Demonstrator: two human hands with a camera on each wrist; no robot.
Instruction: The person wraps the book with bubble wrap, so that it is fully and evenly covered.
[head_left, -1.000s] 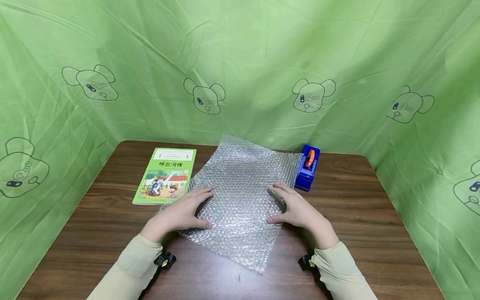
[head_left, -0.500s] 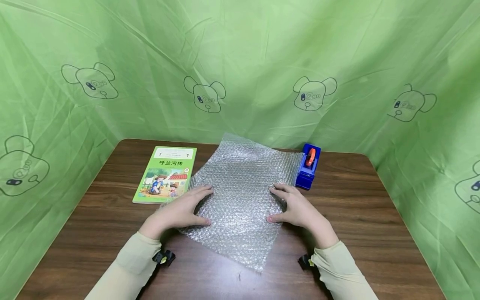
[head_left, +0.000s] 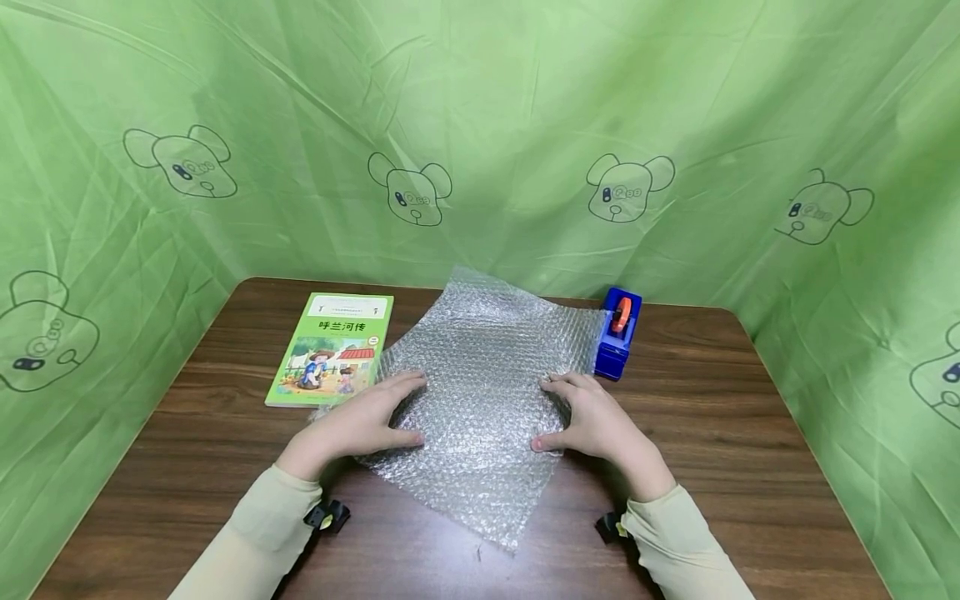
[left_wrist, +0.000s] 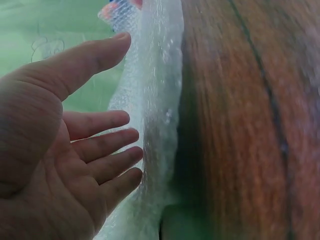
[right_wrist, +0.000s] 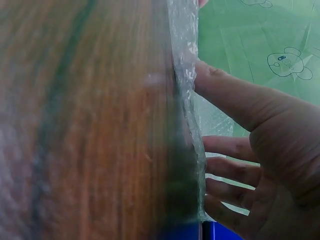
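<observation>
A clear sheet of bubble wrap (head_left: 480, 400) lies across the middle of the table, one corner toward the person. Over its left part is my left hand (head_left: 363, 421), thumb and fingers spread and relaxed. The left wrist view shows those fingertips (left_wrist: 131, 172) at the sheet's surface, gripping nothing. At the right side my right hand (head_left: 596, 417) has its fingers loosely extended. In the right wrist view its thumb and fingertips (right_wrist: 212, 145) meet the bubble wrap (right_wrist: 187, 85) without pinching it. A green picture-covered book (head_left: 337, 350) lies to the left, beside the sheet's left edge.
At the back right stands a blue tape dispenser (head_left: 615, 354) with an orange tape roll, and the sheet's right corner reaches it. Green cloth (head_left: 510, 83) with bear outlines hangs behind and beside the brown wooden table (head_left: 750, 467).
The bubble wrap has shifted slightly, its near corner a little to the left and its right corner a little to the right. Both hands have stayed nearly still.
</observation>
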